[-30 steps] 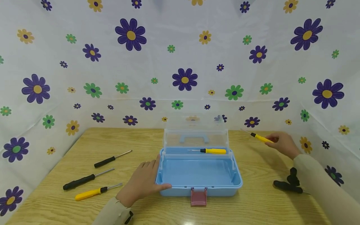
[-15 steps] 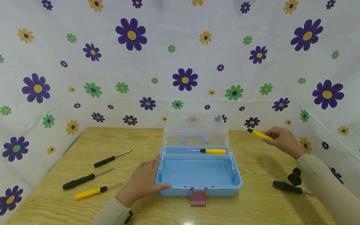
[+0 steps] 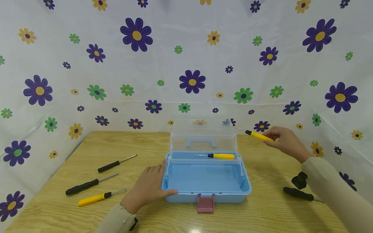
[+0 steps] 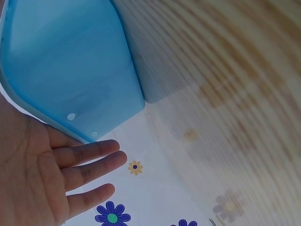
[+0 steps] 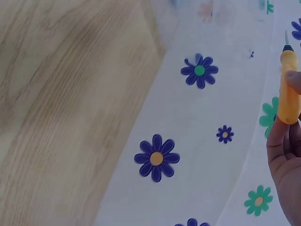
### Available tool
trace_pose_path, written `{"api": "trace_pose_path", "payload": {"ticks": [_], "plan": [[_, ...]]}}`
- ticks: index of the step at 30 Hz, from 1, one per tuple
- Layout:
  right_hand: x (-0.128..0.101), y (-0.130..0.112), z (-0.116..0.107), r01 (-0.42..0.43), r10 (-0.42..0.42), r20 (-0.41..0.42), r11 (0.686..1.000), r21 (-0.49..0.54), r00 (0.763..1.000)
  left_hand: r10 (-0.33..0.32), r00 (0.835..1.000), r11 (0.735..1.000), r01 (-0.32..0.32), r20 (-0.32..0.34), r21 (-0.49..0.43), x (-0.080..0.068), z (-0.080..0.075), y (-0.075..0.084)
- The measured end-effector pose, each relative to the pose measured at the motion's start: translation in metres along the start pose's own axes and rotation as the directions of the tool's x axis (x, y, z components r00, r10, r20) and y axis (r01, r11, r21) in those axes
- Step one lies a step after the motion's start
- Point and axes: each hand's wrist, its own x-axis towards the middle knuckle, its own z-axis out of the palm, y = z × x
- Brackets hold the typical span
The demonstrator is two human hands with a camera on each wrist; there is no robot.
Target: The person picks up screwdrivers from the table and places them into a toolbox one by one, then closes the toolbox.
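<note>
Yellow-handled metal screwdriver with black collar (image 3: 260, 136) pinched in right hand (image 3: 285, 142)

Hands well apart. Screwdriver held above wood-grain table (image 3: 262, 210), tip pointing leftward from right hand. Left hand (image 3: 148, 187), fingers straight, rests against pale-blue rectangular plastic box (image 3: 228, 198) between hands. Two black-handled screwdrivers (image 3: 84, 186) lie left of left hand.

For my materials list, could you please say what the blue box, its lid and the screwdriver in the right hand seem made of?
Blue box: probably smooth, satin plastic, with rounded, moulded edges. Lid: likely clear plastic; the flowered backdrop shows through. Held screwdriver: handle seemingly smooth plastic, evenly yellow; shaft probably metal, thin, silvery.
</note>
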Motion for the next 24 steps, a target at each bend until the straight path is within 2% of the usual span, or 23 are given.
{"api": "trace_pose_path", "payload": {"ticks": [24], "plan": [[0.027,-0.042,0.040,0.062,-0.070,0.111,0.995,0.075,0.991,0.032,0.997,0.994,-0.026,-0.063,0.102,-0.001,0.000,0.001]]}}
